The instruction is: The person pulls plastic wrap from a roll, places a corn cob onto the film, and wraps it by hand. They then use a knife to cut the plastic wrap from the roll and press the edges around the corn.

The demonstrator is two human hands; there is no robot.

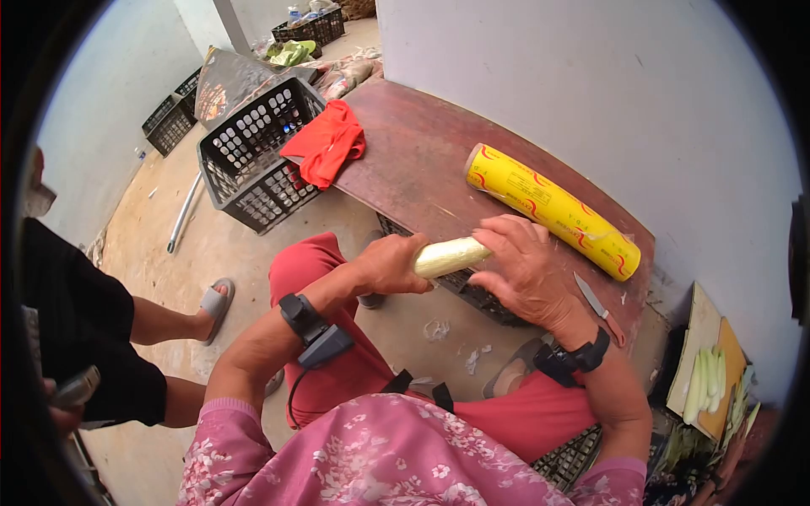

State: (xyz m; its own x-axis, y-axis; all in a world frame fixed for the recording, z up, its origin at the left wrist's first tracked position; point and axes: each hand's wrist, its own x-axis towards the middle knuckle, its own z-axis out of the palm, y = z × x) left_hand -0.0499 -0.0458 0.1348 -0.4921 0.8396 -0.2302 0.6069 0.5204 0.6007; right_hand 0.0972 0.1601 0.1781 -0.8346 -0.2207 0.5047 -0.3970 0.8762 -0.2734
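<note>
My left hand [390, 264] grips one end of a pale corn cob wrapped in clear film [451, 255]. Fingers of my right hand [525, 270] curl over the cob's other end, so both hands hold it just above the front edge of a dark red table [405, 160]. A yellow roll of cling film [553, 211] lies on the table just beyond my right hand. Right of my right wrist, a small knife [597, 305] rests on the table.
A red cloth [329, 143] drapes over the table corner and a black plastic crate [253, 156]. Several peeled pale cobs [707, 381] lie on a board at the right. Another person's leg and sandal [211, 308] are at the left. More crates stand further back.
</note>
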